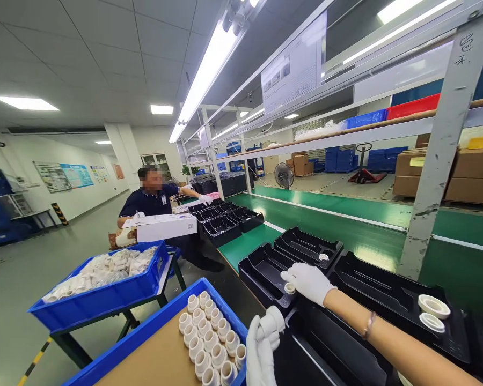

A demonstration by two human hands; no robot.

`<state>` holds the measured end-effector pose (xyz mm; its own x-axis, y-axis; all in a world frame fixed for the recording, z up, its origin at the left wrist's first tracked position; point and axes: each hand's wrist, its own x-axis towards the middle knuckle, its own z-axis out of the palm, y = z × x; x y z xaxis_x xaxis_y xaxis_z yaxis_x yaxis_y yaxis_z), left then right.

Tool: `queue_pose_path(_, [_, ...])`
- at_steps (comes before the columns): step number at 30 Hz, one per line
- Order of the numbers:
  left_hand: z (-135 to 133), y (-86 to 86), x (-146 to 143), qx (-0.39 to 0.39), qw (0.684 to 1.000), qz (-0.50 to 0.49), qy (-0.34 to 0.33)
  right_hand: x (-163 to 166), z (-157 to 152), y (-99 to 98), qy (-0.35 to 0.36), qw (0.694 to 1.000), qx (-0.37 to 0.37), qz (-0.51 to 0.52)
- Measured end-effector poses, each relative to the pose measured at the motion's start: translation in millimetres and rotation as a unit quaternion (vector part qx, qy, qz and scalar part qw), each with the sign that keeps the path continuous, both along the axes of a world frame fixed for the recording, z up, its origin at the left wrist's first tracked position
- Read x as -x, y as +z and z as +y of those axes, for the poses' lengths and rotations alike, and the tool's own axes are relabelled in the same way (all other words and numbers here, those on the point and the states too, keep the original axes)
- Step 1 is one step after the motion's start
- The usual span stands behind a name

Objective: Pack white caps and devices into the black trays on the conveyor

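Nearest, a blue plastic crate (225,308) with a brown cardboard floor holds rows of small white tubes (209,338), all standing upright with their open mouths up, packed against its right wall. Further left, a second blue crate (104,297) on a dark metal stand is heaped with loose white pieces. Beyond it a white carton (165,226) rests in front of a seated co-worker (153,201), whose gloved hand reaches toward more black trays (225,222) down the line.

Both of the person's hands wear white cloth gloves. The left hand (261,351) is closed around one white tube (274,319), held just above the crate's right edge. The right hand (308,281) reaches out over a black tray (261,271), its fingertips pinching a small white ring (290,288) at a round pocket in that tray.

These trays are glossy moulded plastic with shallow shaped recesses, and they lie edge to edge along the green worktop (346,214). One more white ring (324,257) sits in the next tray (309,246); two wider white rings (433,312) lie in the tray at the right (386,295).

Behind the trays the green worktop runs open and smooth up to a scuffed white metal post (443,161). To the left, the grey floor (24,289) stretches wide between the crates and the far wall.
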<state>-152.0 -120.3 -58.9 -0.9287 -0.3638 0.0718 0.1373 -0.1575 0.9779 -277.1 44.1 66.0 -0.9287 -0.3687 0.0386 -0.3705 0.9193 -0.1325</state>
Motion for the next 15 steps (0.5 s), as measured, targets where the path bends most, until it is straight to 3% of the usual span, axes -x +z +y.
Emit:
queue_pose_path(3, [27.6, 8.5, 12.4, 0.011, 0.999, 0.041, -0.013, -22.5, -2.7, 6.6, 0.029, 0.987, 0.148, -0.062])
queue_pose_path(5, [42.9, 12.1, 18.8, 0.045, 0.995, 0.076, -0.041, -29.4, -2.8, 9.8, 0.049, 0.958, 0.258, -0.112])
queue_pose_path(7, [45.2, 12.3, 24.9, 0.115, 0.988, 0.090, -0.049, -22.6, 6.6, 13.7, 0.079, 0.939, 0.304, -0.144])
queue_pose_path(9, [26.9, 8.1, 32.7, 0.229, 0.969, 0.087, -0.019, -0.8, 29.2, 19.2, 0.048, 0.962, 0.248, -0.101])
queue_pose_path(11, [-11.1, -1.3, 42.9, 0.359, 0.930, 0.080, 0.028, 30.7, 62.2, 25.1, -0.064, 0.989, 0.133, 0.000])
queue_pose_path(13, [-58.1, -16.3, 53.6, 0.466, 0.881, 0.048, 0.062, 63.2, 96.6, 28.9, -0.168, 0.983, 0.049, 0.062])
queue_pose_path(15, [-98.2, -35.5, 63.1, 0.518, 0.845, 0.003, 0.132, 89.6, 122.8, 28.2, -0.210, 0.976, 0.013, 0.063])
